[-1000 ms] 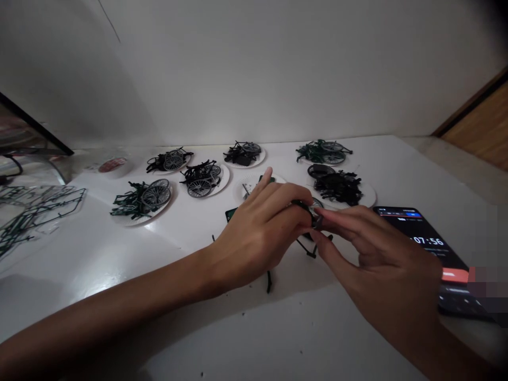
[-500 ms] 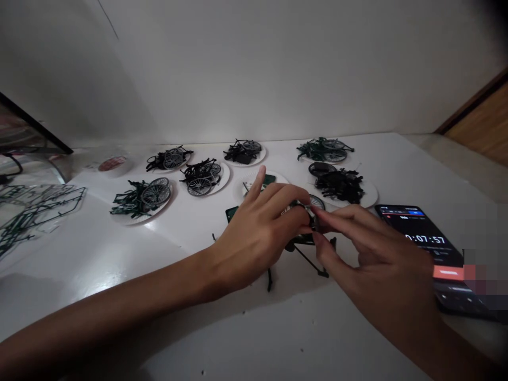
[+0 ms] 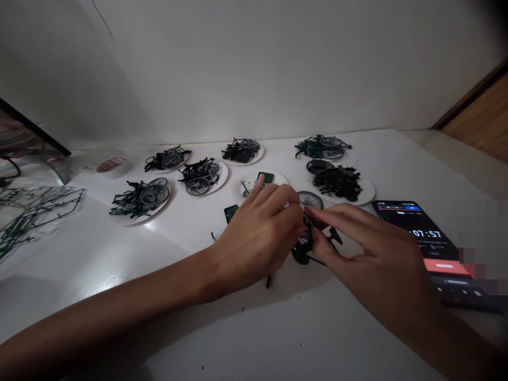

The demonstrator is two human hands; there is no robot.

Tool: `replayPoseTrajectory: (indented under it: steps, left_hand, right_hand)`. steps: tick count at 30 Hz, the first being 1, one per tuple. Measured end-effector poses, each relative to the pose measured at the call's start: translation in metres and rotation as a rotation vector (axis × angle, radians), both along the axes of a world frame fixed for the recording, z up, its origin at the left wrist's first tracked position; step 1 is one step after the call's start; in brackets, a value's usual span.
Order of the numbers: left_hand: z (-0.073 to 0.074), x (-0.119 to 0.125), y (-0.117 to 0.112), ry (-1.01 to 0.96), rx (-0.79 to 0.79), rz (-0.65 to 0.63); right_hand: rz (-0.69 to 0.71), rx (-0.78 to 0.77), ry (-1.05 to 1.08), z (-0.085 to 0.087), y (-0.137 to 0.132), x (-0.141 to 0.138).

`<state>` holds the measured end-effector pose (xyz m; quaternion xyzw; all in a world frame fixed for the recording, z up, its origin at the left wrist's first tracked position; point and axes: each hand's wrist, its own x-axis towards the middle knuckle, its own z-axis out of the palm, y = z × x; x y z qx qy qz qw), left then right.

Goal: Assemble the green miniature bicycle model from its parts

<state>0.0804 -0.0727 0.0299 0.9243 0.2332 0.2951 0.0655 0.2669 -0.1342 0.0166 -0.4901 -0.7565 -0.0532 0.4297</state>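
Between my hands is a dark, partly assembled model bicycle (image 3: 302, 256), with a spoked wheel showing just below the fingertips. My left hand (image 3: 260, 227) pinches it from the left, its fingertips partly hidden behind the hand itself. From the other side my right hand (image 3: 369, 251) grips it between thumb and fingers. The fingertips of both hands meet closely, and the small part right at them cannot be made out. Beyond the fingers a second spoked wheel (image 3: 310, 199) shows. A dark thin part (image 3: 269, 281) sticks out below my left hand.
Paper plates with model bicycle parts stand along the back, including a left plate (image 3: 164, 209) and a right plate (image 3: 369, 193). A phone (image 3: 420, 233) with a running timer lies at right. Green part frames (image 3: 43, 211) lie at left. A round tub (image 3: 113, 166) stands behind.
The model bicycle has turned and tilted between my fingers, so its wheel now shows below them. My right hand has shifted slightly left, and the view has moved a little.
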Motion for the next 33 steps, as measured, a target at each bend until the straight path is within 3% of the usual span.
replayPoseTrajectory:
  steps: [3,5,10,13,19,25,33]
  left_hand:
    - [-0.002,0.001,0.001,-0.073,-0.085,-0.003]
    - [-0.002,0.0,0.004,-0.111,-0.052,-0.006]
    - [-0.003,-0.004,0.011,-0.083,0.321,-0.004]
    - [-0.003,-0.005,0.014,-0.093,0.42,-0.037]
    - [-0.004,-0.002,0.015,-0.159,0.4,-0.036]
    - [-0.002,-0.003,0.014,-0.083,0.455,-0.002]
    - [-0.004,-0.003,0.011,-0.045,0.298,0.005]
  right_hand:
    - [-0.018,0.027,0.005,0.0,0.001,0.001]
    - [-0.024,0.056,0.027,0.0,0.003,0.001]
    - [0.019,0.062,0.109,-0.002,0.005,0.003]
    - [0.061,0.049,0.141,-0.004,0.007,0.006]
    - [0.17,0.007,0.29,-0.011,0.011,0.009]
    - [0.142,0.048,0.133,-0.009,0.009,0.007]
    - [0.122,0.114,0.073,-0.004,0.008,0.005]
